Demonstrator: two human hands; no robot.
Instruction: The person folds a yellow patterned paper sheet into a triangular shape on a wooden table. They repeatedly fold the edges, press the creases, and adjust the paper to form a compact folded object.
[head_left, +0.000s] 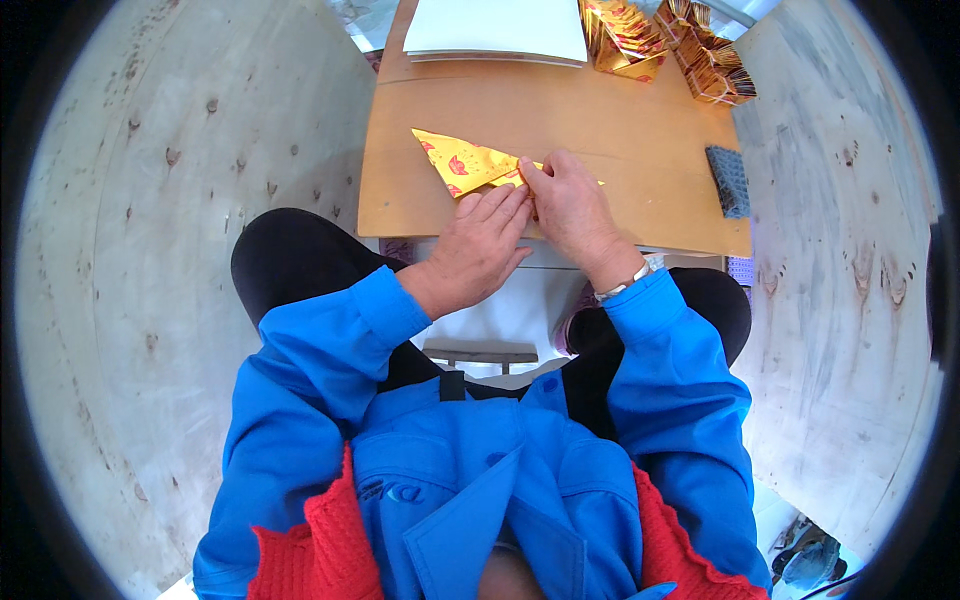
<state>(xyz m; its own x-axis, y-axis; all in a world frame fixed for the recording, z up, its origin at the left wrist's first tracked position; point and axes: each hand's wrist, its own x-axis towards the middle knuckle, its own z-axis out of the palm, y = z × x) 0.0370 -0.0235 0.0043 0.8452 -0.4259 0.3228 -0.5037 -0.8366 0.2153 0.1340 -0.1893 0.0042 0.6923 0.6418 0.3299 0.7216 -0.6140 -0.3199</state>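
Note:
A sheet of yellow paper with red printed figures (466, 161) lies folded on the wooden tabletop, with a pointed corner towards the far left. My left hand (484, 244) is laid flat, its extended fingertips touching the paper's near edge. At the paper's right part, my right hand (568, 204) pinches a fold between thumb and bent fingers. The two hands almost meet over the paper. They cover much of its right half, though a thin yellow tip shows beyond my right hand.
A stack of white sheets (495, 30) lies at the table's far side. Right of it are bundles of folded golden paper (622, 41) and darker gold folded pieces (709, 60). A dark grey textured pad (727, 182) sits by the right edge. Pale wooden panels (202, 187) flank the table.

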